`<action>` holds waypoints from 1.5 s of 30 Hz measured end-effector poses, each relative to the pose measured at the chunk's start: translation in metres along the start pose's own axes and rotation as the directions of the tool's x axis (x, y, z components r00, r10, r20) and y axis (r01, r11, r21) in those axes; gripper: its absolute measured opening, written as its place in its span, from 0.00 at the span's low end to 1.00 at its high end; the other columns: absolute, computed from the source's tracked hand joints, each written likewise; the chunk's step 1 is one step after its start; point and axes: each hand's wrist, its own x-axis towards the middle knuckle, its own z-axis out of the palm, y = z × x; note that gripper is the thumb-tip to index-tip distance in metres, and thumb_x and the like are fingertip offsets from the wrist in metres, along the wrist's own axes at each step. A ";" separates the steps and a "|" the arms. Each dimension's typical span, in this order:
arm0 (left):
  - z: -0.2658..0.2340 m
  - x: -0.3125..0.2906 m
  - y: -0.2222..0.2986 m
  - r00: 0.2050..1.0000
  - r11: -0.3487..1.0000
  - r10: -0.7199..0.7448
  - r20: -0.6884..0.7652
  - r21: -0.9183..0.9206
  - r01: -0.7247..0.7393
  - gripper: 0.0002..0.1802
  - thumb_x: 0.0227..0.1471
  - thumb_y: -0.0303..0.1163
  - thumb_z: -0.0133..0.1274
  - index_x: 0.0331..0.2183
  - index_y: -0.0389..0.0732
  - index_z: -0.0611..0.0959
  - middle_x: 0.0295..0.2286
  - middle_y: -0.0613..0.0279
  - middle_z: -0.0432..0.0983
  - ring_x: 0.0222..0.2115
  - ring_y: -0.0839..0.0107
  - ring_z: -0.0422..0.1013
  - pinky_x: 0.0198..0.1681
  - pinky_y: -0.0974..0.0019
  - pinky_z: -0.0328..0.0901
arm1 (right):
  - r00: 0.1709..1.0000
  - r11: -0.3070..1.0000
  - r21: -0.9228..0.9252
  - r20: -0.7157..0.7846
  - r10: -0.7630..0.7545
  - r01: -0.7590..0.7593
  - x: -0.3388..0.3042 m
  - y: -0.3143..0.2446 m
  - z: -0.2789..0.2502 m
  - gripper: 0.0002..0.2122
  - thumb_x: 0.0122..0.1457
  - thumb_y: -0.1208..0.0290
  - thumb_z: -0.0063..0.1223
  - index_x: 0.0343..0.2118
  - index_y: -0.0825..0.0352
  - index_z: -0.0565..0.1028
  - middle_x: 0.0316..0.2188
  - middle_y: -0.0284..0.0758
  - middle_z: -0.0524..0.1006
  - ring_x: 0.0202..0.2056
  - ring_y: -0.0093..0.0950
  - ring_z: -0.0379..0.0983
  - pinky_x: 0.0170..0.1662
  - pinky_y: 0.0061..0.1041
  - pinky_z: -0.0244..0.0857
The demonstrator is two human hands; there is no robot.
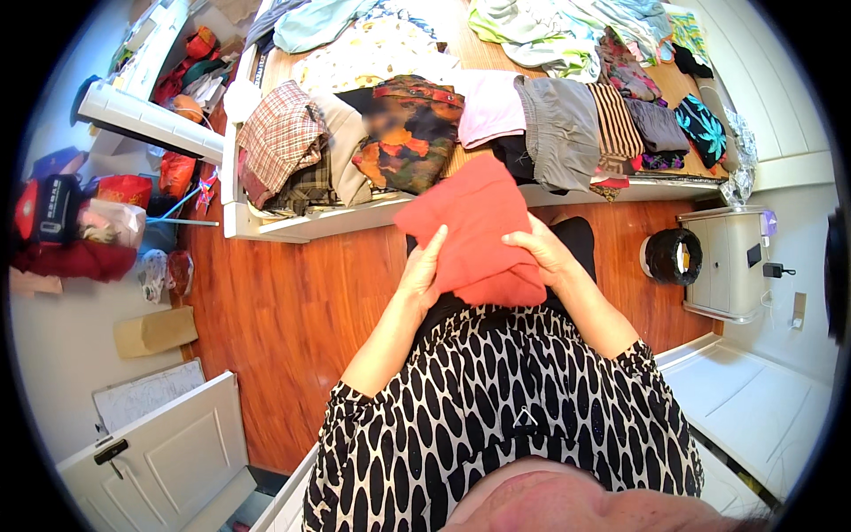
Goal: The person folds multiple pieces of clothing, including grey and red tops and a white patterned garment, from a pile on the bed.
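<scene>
A folded red cloth garment [483, 235] is held up in front of my body, its exact kind not showing. My left hand [424, 264] grips its left side, thumb on top and fingers underneath. On the opposite edge my right hand [545, 250] is closed in the same way, its fingers partly hidden beneath the cloth. Just beyond lies a row of folded clothes on the bed: a plaid shirt [282, 133], a dark floral garment [412, 142], a pink piece [490, 106], grey shorts with a gathered waist [560, 129] and a striped piece [618, 124].
Loose clothes [532, 35] cover the far part of the bed [319, 226]. A black-lined bin [671, 257] stands by a white cabinet [722, 262] on the right. Bags and boxes [97, 213] crowd the left wall, above a white door [164, 452].
</scene>
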 end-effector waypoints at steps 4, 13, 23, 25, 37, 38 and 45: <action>-0.014 0.001 -0.008 0.934 0.818 0.291 -0.208 0.560 -0.131 0.45 0.50 0.40 0.60 0.61 0.38 0.54 0.56 0.47 0.58 0.56 0.60 0.59 0.56 0.60 0.59 | 0.988 0.991 -0.119 -0.140 -0.070 0.053 0.002 -0.013 -0.005 0.26 0.48 0.83 0.49 0.55 0.71 0.63 0.48 0.37 0.71 0.48 0.27 0.69 0.54 0.27 0.63; 0.032 -0.003 -0.008 0.967 0.959 0.194 0.167 0.173 -0.223 0.40 0.52 0.41 0.57 0.59 0.39 0.58 0.53 0.52 0.62 0.54 0.64 0.61 0.56 0.61 0.58 | 0.938 0.173 -0.950 0.208 -0.276 0.262 -0.001 0.023 0.044 0.29 0.48 0.76 0.53 0.56 0.74 0.62 0.52 0.54 0.66 0.54 0.48 0.64 0.57 0.36 0.59; 0.003 -0.003 0.027 0.981 0.946 -0.005 0.193 -0.316 0.067 0.24 0.59 0.37 0.46 0.52 0.34 0.68 0.50 0.50 0.69 0.50 0.56 0.68 0.55 0.52 0.62 | 0.938 0.605 -0.750 0.055 -0.343 0.266 -0.007 -0.010 0.032 0.20 0.53 0.73 0.59 0.50 0.69 0.71 0.43 0.39 0.75 0.42 0.24 0.72 0.38 0.19 0.69; 0.004 -0.006 0.029 0.982 0.942 0.019 0.186 -0.333 0.045 0.23 0.58 0.35 0.47 0.52 0.33 0.68 0.49 0.50 0.70 0.50 0.56 0.68 0.56 0.53 0.61 | 0.878 0.606 -0.742 -0.050 -0.476 0.286 0.006 -0.018 0.014 0.23 0.53 0.70 0.59 0.52 0.69 0.69 0.46 0.39 0.74 0.44 0.25 0.71 0.43 0.22 0.69; 0.008 -0.013 0.015 0.921 0.939 -0.141 0.364 -0.247 0.241 0.22 0.58 0.31 0.46 0.53 0.32 0.68 0.49 0.52 0.70 0.49 0.60 0.69 0.54 0.56 0.63 | 0.971 0.940 0.242 0.079 0.226 -0.239 0.047 0.022 -0.067 0.33 0.61 0.44 0.39 0.61 0.65 0.57 0.58 0.39 0.63 0.58 0.33 0.61 0.59 0.36 0.57; 0.006 -0.011 0.017 0.926 0.955 -0.158 0.342 -0.186 0.231 0.22 0.58 0.31 0.47 0.53 0.32 0.68 0.49 0.52 0.70 0.49 0.60 0.69 0.54 0.56 0.63 | 0.975 0.939 0.263 0.084 0.208 -0.223 0.045 0.022 -0.064 0.33 0.61 0.43 0.38 0.61 0.65 0.57 0.59 0.39 0.63 0.58 0.33 0.61 0.59 0.36 0.57; -0.009 0.008 0.014 0.953 0.959 -0.279 0.116 -0.007 0.282 0.24 0.56 0.30 0.49 0.52 0.30 0.67 0.49 0.49 0.69 0.49 0.58 0.68 0.54 0.56 0.63 | 0.984 0.954 0.248 0.099 0.146 -0.166 0.043 0.020 -0.057 0.32 0.61 0.44 0.40 0.60 0.65 0.59 0.58 0.36 0.64 0.57 0.32 0.62 0.59 0.38 0.58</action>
